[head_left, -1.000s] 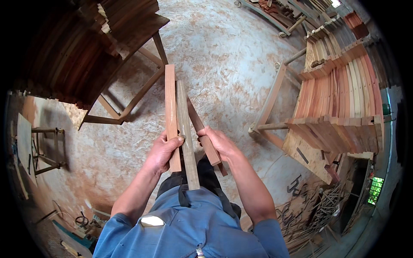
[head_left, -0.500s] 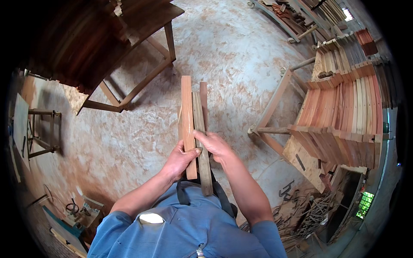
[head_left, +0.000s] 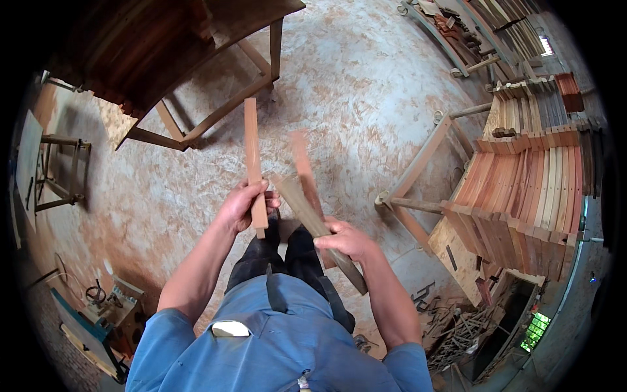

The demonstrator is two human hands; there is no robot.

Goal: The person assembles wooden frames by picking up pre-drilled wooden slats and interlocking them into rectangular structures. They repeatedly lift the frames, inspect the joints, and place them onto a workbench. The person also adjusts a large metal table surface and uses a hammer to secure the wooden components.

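My left hand is closed around a light reddish wooden strip, which stands nearly upright in front of my body. A second edge shows at its lower end; whether that is another strip I cannot tell. My right hand grips a grey-brown wooden strip, tilted with its upper end toward the left. Behind it, a reddish wooden strip is also in the right hand, its upper end smeared by motion. A gap separates the strips of the two hands.
At the right, a wooden stand carries rows of upright wooden slats. Dark reddish boards lie on a table at the upper left. Scrap sticks are heaped on the floor at the lower right. A wheeled cart stands far right.
My hands have moved apart, splitting the bundle of strips between them. The left strip went left; the right-hand strips went right and tilted.
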